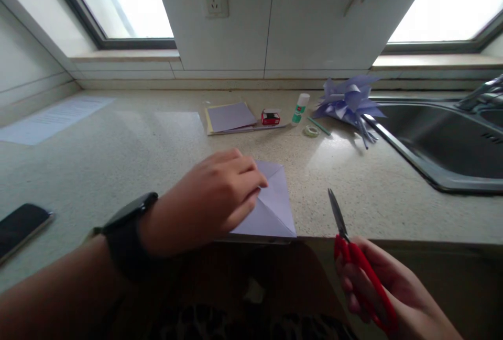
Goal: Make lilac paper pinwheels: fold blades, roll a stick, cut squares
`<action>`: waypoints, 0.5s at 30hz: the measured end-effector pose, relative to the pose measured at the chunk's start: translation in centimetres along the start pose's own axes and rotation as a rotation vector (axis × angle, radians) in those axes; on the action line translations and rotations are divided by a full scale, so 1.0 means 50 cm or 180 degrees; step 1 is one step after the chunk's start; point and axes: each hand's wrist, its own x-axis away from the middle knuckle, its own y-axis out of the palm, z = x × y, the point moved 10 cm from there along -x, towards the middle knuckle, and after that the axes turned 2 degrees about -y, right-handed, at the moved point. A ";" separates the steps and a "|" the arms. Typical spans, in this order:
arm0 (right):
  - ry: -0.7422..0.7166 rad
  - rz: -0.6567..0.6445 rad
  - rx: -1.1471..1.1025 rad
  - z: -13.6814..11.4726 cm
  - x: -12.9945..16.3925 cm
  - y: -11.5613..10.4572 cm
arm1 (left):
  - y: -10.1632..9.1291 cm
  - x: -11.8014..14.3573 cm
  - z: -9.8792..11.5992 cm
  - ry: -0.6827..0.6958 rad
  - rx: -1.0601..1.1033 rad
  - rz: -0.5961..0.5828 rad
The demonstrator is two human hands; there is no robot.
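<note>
At the near edge of the tabletop lies a lavender paper square, creased along its diagonals so the folds meet near its middle. As far as the view shows, the creasing is done and no cut has yet been made: the edges and corners in sight look whole, though the left part is covered.

The left hand, a dark watch on its wrist, lies flat on the paper's left half, fingers together and pressing it down, fingertips reaching to about the centre. The right hand, at the paper's four o'clock and off the tabletop's edge, is curled around the red handles of a pair of scissors; the blades are together and point toward twelve o'clock, just beside the paper's right corner but not touching it.

At one o'clock from the paper, near the sink, sits a finished-looking lavender paper pinwheel, which suggests what the creased sheet is meant for; cutting and assembly would be left. Beside it stand a glue stick, a tape roll, a small red box and a stack of coloured paper. A dark phone lies at nine o'clock.
</note>
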 end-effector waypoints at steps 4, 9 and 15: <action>0.0041 -0.0260 -0.0094 0.008 -0.003 0.014 | 0.080 0.002 0.072 -0.0105 0.0122 -0.0253; 0.0050 -0.0306 -0.0118 0.014 -0.003 0.017 | 0.141 0.008 0.100 -0.0339 0.0170 0.0054; 0.0149 -0.0150 -0.0157 0.009 0.008 0.025 | 0.144 0.035 0.096 -0.0432 0.0291 0.0473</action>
